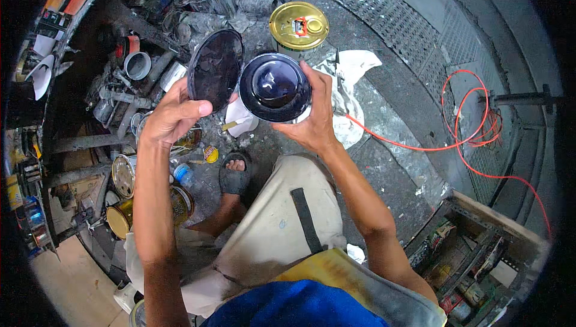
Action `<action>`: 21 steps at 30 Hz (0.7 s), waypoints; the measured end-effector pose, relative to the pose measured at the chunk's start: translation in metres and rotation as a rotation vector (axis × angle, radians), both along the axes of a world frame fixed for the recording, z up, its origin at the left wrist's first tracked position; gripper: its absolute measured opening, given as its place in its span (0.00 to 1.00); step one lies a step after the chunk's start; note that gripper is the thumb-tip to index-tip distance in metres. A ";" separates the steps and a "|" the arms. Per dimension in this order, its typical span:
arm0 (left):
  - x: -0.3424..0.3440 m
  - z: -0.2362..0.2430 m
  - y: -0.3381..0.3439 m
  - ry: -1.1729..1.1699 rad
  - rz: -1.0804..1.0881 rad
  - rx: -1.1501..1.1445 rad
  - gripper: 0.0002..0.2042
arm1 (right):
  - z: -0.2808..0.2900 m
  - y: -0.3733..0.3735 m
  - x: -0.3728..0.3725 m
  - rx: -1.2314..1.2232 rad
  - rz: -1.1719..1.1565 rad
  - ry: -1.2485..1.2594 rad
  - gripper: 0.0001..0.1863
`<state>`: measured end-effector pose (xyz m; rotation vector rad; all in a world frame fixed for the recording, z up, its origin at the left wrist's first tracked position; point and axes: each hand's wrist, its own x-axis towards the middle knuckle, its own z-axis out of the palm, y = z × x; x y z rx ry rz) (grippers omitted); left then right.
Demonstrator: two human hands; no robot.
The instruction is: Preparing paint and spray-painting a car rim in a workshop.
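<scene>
My left hand [172, 115] pinches a round dark lid [215, 66] at its lower edge, with the thumb on the face. The lid is tilted up, close beside a round dark pot [274, 87]. My right hand [318, 111] is wrapped round the pot's right side. Inside it shows a glossy dark surface with bright reflections; I cannot tell whether this is liquid paint. Just beyond the pot stands a gold-topped can [299, 25] with a small red and white label on its lid.
Piled used cans [138, 65] and pipes fill the far left. A gold can [122, 220] lies at the lower left. White paint-stained paper [355, 72] and a red hose [414, 147] are on the floor to the right. A wooden shelf unit [498, 219] stands lower right.
</scene>
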<state>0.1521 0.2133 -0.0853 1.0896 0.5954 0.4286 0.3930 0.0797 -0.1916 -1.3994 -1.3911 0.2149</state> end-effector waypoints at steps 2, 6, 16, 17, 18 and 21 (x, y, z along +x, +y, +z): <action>0.002 0.000 -0.002 -0.015 0.017 0.009 0.39 | 0.002 -0.002 0.001 0.001 -0.004 -0.001 0.64; 0.005 0.000 -0.002 -0.026 0.012 -0.015 0.39 | 0.004 -0.004 0.004 0.013 -0.016 -0.024 0.62; 0.005 0.001 -0.002 -0.059 0.014 -0.032 0.37 | 0.018 -0.008 0.003 -0.004 -0.036 0.000 0.62; 0.006 0.002 -0.003 -0.055 0.017 -0.031 0.37 | 0.019 -0.009 0.003 -0.004 -0.034 0.000 0.62; 0.007 0.003 -0.004 -0.055 0.019 -0.030 0.37 | 0.019 -0.010 0.003 -0.018 -0.040 -0.002 0.62; 0.009 0.004 -0.005 -0.082 0.029 -0.025 0.37 | 0.021 -0.010 0.005 -0.025 -0.045 -0.011 0.62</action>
